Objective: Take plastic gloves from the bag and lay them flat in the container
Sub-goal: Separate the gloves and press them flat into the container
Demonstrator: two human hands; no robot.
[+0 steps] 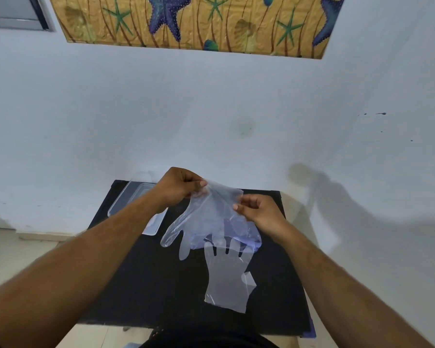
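The left hand (178, 184) pinches one corner of the cuff of a clear plastic glove (206, 217) between thumb and fingers (203, 183); the right hand (259, 212) pinches the opposite cuff edge the same way. The glove hangs above the black tabletop (161, 285), cuff up, its long axis running toward the person, fingertips drooping down-left. To do this well, the person should probably keep the cuff taut, swing it left to the clear container (126, 197), and lower fingertips first. The bluish bag (246, 237) lies beneath; a second glove (226, 280) lies flat nearer.
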